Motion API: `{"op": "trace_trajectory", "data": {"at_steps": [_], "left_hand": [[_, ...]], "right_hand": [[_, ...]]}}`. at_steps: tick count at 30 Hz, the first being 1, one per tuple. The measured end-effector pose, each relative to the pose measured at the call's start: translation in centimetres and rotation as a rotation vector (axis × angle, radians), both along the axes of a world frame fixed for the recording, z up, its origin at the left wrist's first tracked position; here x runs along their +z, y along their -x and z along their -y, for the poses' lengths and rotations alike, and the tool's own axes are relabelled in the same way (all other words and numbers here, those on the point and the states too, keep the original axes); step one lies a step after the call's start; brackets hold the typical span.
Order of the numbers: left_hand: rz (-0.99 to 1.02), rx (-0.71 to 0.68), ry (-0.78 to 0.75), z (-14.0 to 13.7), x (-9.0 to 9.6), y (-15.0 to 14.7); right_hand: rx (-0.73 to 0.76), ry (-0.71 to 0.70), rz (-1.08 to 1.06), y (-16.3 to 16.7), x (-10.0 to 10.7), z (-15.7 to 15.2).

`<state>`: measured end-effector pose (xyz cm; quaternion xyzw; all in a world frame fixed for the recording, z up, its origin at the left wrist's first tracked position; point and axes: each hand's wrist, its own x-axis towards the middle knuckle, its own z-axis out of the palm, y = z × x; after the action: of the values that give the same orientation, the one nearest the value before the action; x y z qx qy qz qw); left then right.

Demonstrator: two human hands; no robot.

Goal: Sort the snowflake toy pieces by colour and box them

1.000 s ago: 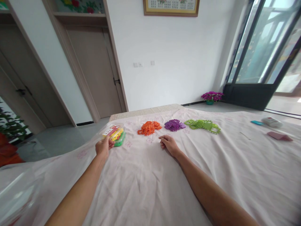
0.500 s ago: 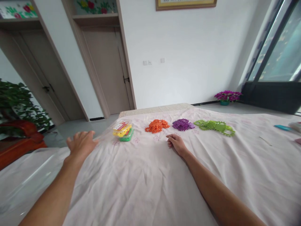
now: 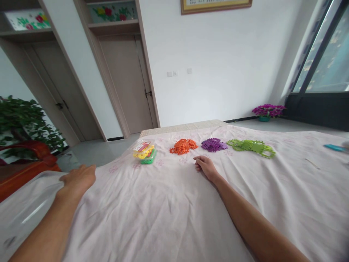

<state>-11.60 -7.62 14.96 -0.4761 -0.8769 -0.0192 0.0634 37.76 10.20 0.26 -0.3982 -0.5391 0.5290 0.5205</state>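
Note:
My left hand [image 3: 79, 178] is low at the left, over the far right part of a clear plastic container [image 3: 35, 207]. Its fingers reach forward, slightly bent and blurred; whether they touch the rim I cannot tell. On the cloth, my right hand [image 3: 205, 167] rests loosely curled, with nothing visible in it. Just beyond it lies a heap of purple toothed plastic pieces [image 3: 212, 145]. To its left is an orange heap [image 3: 183, 146], and to its right a spread of light green pieces [image 3: 252, 147]. Small clear boxes with yellow pieces [image 3: 144, 153] and green pieces [image 3: 148, 160] are stacked farther left.
A pale flowered cloth [image 3: 152, 211] covers the work surface. At the right are a thin stick [image 3: 312, 163] and a blue object [image 3: 335, 147]. A red wooden chair [image 3: 40, 156] and a leafy plant [image 3: 21, 123] stand beyond the left edge.
My left hand has moved down and left to the clear container, its fingers less spread than before. My right hand stays in place. The view has shifted slightly.

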Motion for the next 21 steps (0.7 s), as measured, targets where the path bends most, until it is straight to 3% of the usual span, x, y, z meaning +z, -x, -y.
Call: {"op": "trace_trajectory", "data": {"at_steps": [2,7,15,21], "left_hand": [[-0.070,0.084,0.057,-0.1,-0.1,-1.0],[-0.165,0.036,0.169,-0.3,-0.6,-2.5],[-0.274,-0.071,0.090,-0.1,-0.8,-3.6],[-0.338,-0.161,0.126,-0.8,0.5,-7.9]], "right_hand": [[0.008,-0.007,-0.008,0.0,0.1,0.1],[0.020,-0.007,-0.010,-0.1,-0.2,-0.2],[0.032,-0.027,0.027,-0.2,-0.7,-0.6],[0.031,-0.021,0.034,-0.2,-0.4,-0.4]]}}
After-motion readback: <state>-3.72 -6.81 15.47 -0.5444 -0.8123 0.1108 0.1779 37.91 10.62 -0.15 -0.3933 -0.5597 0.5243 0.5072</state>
